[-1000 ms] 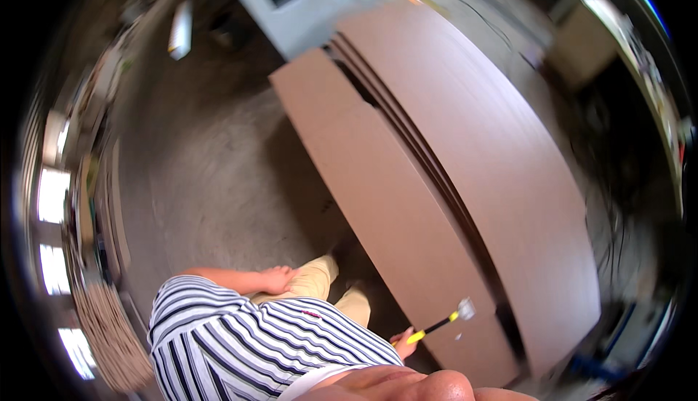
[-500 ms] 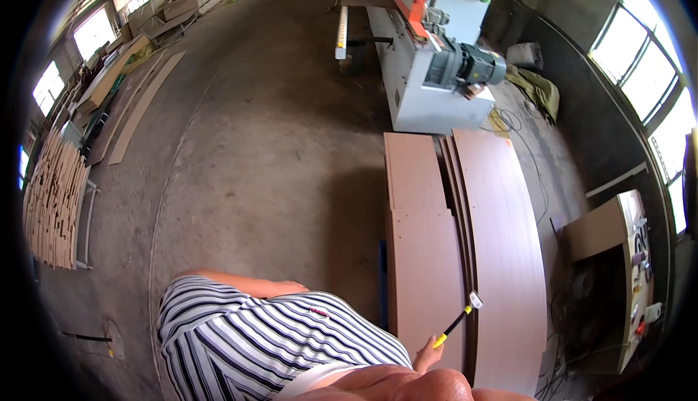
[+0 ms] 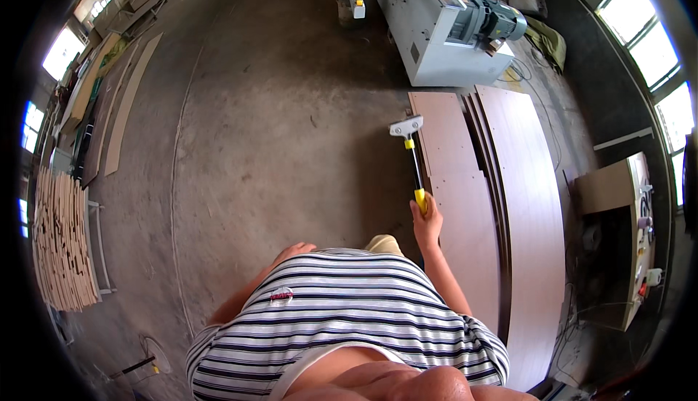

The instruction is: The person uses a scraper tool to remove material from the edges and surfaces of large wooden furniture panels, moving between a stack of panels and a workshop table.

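My right hand is wrapped round the yellow grip of a long-handled scraper. The scraper points away from me, its wide silver head up over the floor beside the stacked panels. Pinkish-brown wood panels lie in a long stack just right of that hand, with a second, paler row further right. At the front of my striped shirt, my left hand shows only in part; its fingers look stretched out, with nothing seen in them.
A white machine with a grey motor stands beyond the panels. At right is a desk with small items and cables near it. On the left, a stack of wooden strips stands by a metal frame, with long boards behind.
My right hand has brought the scraper up and left, from over the panels to above the floor at their left edge. My body has turned, and the view has shifted.
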The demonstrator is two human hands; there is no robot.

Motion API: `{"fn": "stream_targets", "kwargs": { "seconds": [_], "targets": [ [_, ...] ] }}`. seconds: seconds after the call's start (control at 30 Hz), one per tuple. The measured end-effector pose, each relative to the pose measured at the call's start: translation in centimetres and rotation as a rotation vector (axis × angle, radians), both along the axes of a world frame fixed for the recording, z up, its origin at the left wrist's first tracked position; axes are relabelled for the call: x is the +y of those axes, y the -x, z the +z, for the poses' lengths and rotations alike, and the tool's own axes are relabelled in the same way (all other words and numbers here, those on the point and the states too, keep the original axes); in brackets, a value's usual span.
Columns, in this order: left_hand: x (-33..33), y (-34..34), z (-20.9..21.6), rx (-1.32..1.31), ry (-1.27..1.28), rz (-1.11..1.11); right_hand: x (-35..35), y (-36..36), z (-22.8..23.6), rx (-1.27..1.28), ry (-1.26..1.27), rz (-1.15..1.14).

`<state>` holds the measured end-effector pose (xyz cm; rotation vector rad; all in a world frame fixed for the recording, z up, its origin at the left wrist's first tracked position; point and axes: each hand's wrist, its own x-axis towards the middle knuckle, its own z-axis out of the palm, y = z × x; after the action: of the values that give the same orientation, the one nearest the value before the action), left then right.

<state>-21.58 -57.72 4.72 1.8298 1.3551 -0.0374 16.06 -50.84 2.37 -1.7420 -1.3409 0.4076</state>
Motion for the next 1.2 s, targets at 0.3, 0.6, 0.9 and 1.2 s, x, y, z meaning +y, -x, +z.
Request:
{"fn": "stream_targets", "kwargs": {
  "seconds": [0.3,0.6,0.9,1.2],
  "targets": [
    [9.3,-0.5,-0.3,0.012,-0.031,0.081,18.6,-1.6,4.1,0.003,0.078,0.148],
    [20.3,-2.5,-2.4,-0.09,-0.006,0.315,41.8,-3.0,6.4,-0.031,-0.173,0.328],
    [32.6,1.4,-6.3,-0.178,0.044,0.387,69.4,1.8,13.2,-0.321,-0.132,0.224],
    [45.6,13.0,-11.5,-0.204,0.107,0.42,86.3,5.9,11.9,-0.39,0.025,0.17]
  ]
}}
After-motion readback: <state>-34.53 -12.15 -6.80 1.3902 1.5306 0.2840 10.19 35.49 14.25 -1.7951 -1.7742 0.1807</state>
